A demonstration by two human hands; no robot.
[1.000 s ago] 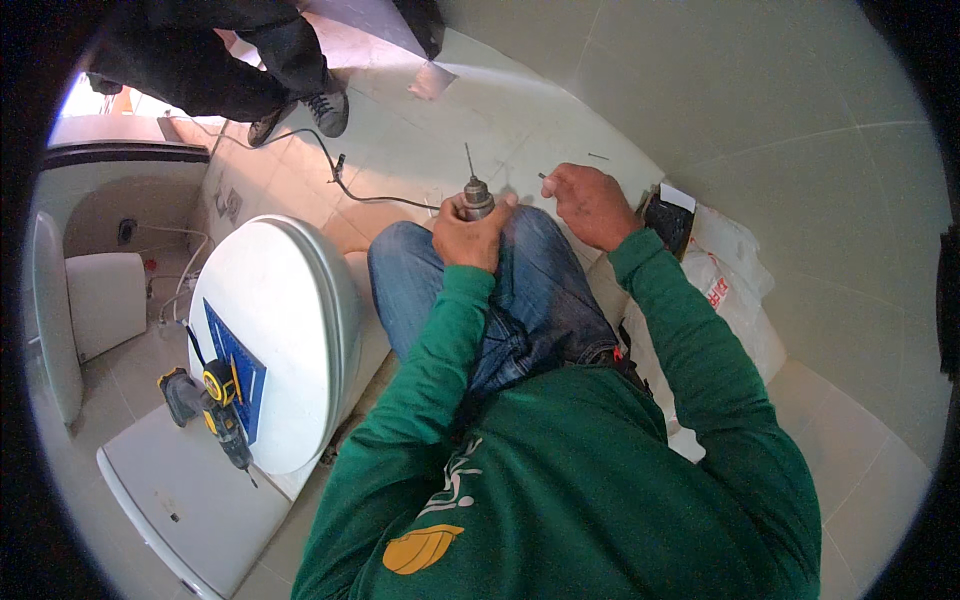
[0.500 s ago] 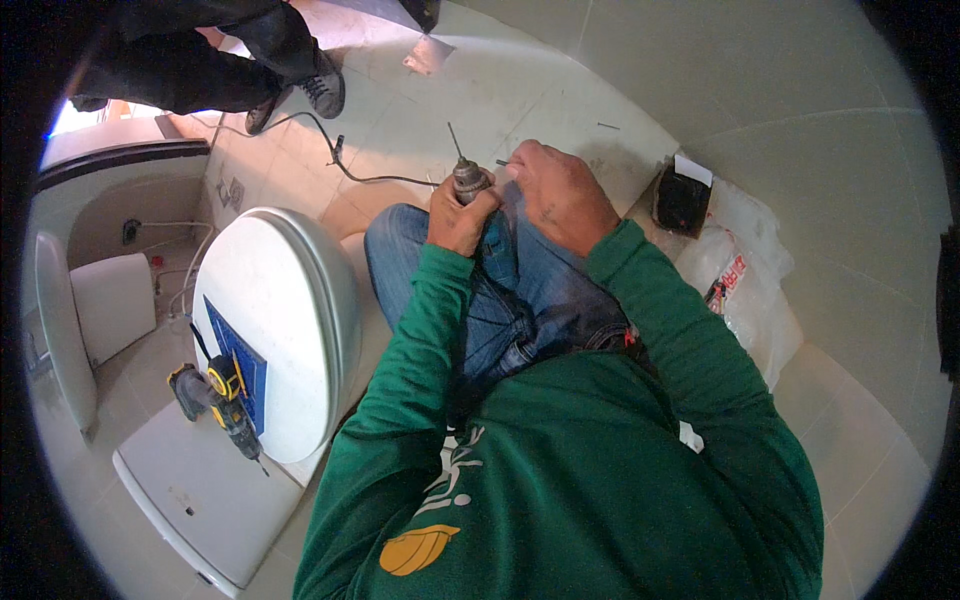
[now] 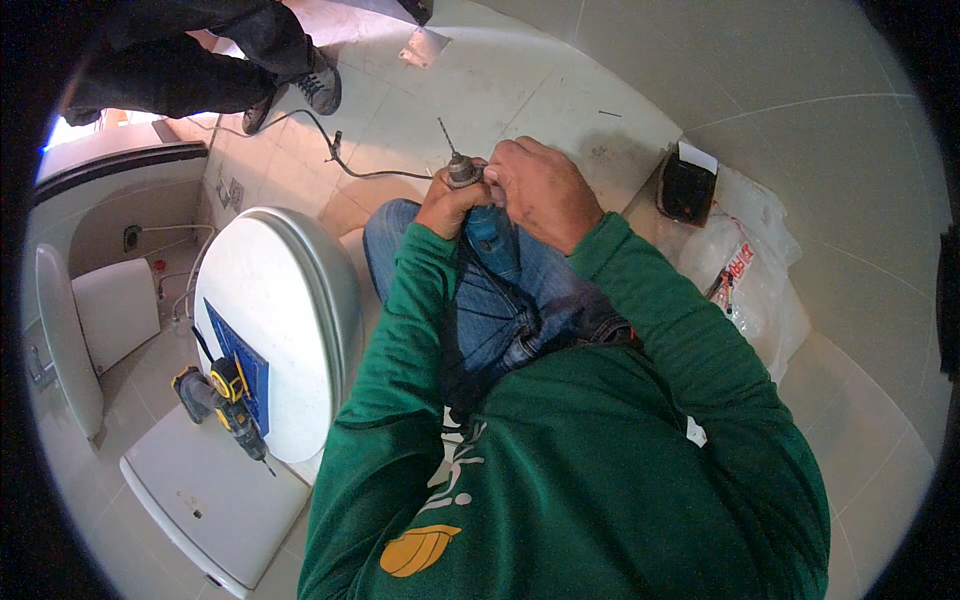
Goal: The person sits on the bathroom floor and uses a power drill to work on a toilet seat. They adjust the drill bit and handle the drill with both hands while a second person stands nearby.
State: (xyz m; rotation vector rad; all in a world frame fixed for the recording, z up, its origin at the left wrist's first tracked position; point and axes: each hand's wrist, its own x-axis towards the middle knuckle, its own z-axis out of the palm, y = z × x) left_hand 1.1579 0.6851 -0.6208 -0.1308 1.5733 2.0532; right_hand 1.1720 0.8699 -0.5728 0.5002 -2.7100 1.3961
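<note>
— Over the lap, both hands meet on a blue corded drill [image 3: 487,228] with a thin bit [image 3: 444,134] pointing away. How are they set?

— Left hand [image 3: 448,205] is curled around the drill body just behind the chuck [image 3: 461,170]; right hand [image 3: 541,190] is closed over the chuck from the other side, fingers wrapped. Whether it pinches a key, I cannot tell.

— What could go wrong?

— My guess: the cord [image 3: 340,160] trails off across the floor, so if it is live and the trigger gets squeezed, the chuck would spin inside that right palm. The bit could also snap or slip if it sits crooked. And the drill rests on a knee, so a jerk would drive it toward the jeans.

— Any packages or labels?

— 3. At the right, a clear plastic bag [image 3: 752,270] with red print lies on the tiles, and just beyond it a small black box [image 3: 686,190] with a white flap. At the left, a blue rectangular label [image 3: 250,362] sits on the white toilet lid [image 3: 275,340], with a yellow cordless drill [image 3: 222,395] lying partly across it.

— Anyone else?

— 1 person's dark shoes [image 3: 305,90] at the top.
</note>
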